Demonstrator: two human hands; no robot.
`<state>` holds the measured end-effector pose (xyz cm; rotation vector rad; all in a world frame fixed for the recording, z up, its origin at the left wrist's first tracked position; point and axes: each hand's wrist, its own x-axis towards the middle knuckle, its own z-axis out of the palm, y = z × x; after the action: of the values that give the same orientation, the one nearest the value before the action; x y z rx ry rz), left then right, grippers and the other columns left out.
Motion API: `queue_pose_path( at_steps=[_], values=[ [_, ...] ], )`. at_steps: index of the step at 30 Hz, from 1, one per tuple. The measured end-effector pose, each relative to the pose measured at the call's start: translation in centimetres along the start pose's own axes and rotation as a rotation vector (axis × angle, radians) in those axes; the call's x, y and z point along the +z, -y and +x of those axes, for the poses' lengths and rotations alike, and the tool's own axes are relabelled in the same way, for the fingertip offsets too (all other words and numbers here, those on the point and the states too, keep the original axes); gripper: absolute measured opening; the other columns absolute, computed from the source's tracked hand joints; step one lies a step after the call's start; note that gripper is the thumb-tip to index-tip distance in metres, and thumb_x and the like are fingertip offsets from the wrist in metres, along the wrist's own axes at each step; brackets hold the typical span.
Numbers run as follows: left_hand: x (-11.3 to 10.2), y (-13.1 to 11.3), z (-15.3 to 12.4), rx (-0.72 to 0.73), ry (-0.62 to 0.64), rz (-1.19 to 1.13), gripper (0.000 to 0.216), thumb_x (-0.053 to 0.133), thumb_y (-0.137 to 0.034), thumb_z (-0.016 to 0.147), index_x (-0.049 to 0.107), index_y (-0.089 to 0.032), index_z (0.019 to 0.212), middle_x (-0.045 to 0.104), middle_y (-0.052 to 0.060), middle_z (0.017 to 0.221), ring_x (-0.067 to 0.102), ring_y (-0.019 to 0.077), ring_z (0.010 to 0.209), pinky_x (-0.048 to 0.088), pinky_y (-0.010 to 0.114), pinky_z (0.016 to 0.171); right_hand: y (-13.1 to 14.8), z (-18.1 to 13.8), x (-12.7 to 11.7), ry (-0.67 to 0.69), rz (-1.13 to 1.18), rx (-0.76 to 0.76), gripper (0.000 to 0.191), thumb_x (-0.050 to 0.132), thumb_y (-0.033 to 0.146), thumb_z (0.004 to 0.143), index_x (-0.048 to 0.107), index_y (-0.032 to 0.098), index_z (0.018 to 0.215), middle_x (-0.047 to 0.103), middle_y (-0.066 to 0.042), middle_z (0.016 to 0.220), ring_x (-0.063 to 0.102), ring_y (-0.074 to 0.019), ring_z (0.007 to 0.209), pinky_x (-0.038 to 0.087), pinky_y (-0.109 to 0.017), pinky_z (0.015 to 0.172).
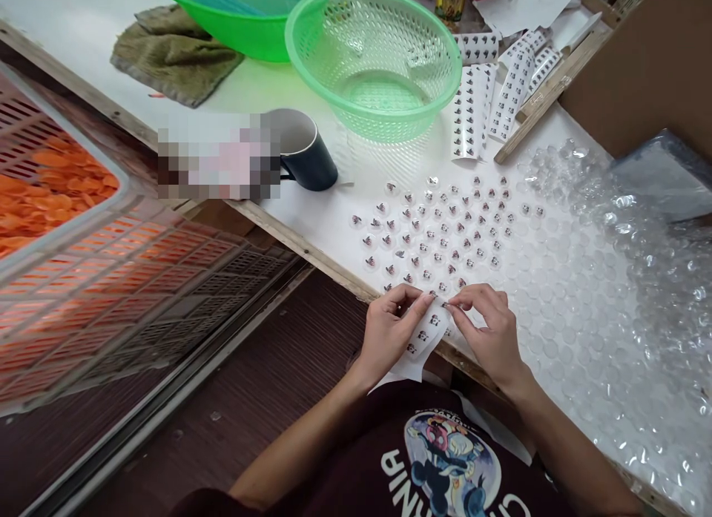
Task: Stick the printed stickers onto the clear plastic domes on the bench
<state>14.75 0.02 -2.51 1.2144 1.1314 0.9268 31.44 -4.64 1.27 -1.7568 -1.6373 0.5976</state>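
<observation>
At the front edge of the table [314, 231], the left hand [392, 330] pinches a printed sticker strip [423, 340]; the right hand [490, 330] pinches a small sticker [446, 305] beside it. Shirt [356, 446] lettering partly reads “RNIA”.

So the sticker strip [423, 340] looks like smooth, slightly shiny white paper, and the little discs [548, 346] are clear glossy plastic. Colander [383, 124] is see-through shiny plastic too. Mug [316, 165] has a smooth dark finish, probably ceramic. Rag [170, 53] is rough, matt cloth. Desk [303, 220] has a smooth white top with raw-looking wood edging [305, 254]. Box [639, 79]'s matt brown cardboard.
</observation>
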Motion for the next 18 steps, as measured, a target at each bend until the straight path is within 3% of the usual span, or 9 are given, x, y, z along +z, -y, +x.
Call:
queue_pose_path(
  at_steps=[5, 9, 12, 15, 18],
  values=[
    [0.0, 0.0, 0.0, 0.005, 0.001, 0.015, 0.025, 0.069, -0.036, 0.088, 0.066, -0.016, 0.073, 0.060, -0.001, 0.065, 0.047, 0.0113, 0.060, 0.038, 0.023, 0.056, 0.4, 0.5, -0.1, -0.150, 0.131, 0.026, 0.003, 0.064, 0.028, 0.091, 0.066, 0.026, 0.093, 0.068, -0.003, 0.089, 0.061, -0.0204, 0.085, 0.045, -0.038, 0.082],
    [-0.1, 0.1, 0.0, 0.042, 0.027, 0.056, 0.025, 0.070, -0.035, 0.088, 0.067, -0.016, 0.071, 0.059, -0.002, 0.063, 0.045, 0.0105, 0.058, 0.037, 0.022, 0.056, 0.7, 1.2, 1.2, -0.059, 0.300, 0.152, 0.038, 0.067, 0.027, 0.088, 0.055, 0.028, 0.124, 0.070, -0.002, 0.098, 0.065, -0.0197, 0.094, 0.046, -0.038, 0.089],
    [-0.2, 0.1, 0.0, 0.062, 0.054, 0.072, 0.023, 0.069, -0.034, 0.088, 0.069, -0.016, 0.073, 0.062, -0.002, 0.064, 0.048, 0.0106, 0.058, 0.039, 0.022, 0.057, 1.0, 1.6, 1.8, -0.033, 0.457, 0.165, 0.038, 0.068, 0.022, 0.087, 0.051, 0.028, 0.121, 0.068, 0.003, 0.087, 0.066, -0.0174, 0.088, 0.046, -0.037, 0.089],
    [-0.3, -0.1, 0.1, 0.078, 0.076, 0.077, 0.020, 0.068, -0.032, 0.089, 0.070, -0.016, 0.077, 0.067, -0.001, 0.068, 0.055, 0.0123, 0.062, 0.042, 0.022, 0.059, 0.3, 2.2, 0.6, -0.126, 0.560, 0.151, 0.037, 0.070, 0.021, 0.085, 0.049, 0.028, 0.115, 0.067, 0.004, 0.085, 0.065, -0.0163, 0.083, 0.047, -0.036, 0.085],
    [-0.4, -0.3, 0.2, 0.087, 0.072, 0.085, 0.019, 0.068, -0.030, 0.089, 0.069, -0.017, 0.076, 0.069, 0.000, 0.069, 0.059, 0.0134, 0.064, 0.045, 0.023, 0.062, -2.2, 3.2, -1.5, -0.281, 0.512, 0.191, 0.042, 0.073, 0.025, 0.084, 0.047, 0.028, 0.116, 0.068, 0.003, 0.086, 0.066, -0.0175, 0.086, 0.047, -0.036, 0.085]
  ],
)
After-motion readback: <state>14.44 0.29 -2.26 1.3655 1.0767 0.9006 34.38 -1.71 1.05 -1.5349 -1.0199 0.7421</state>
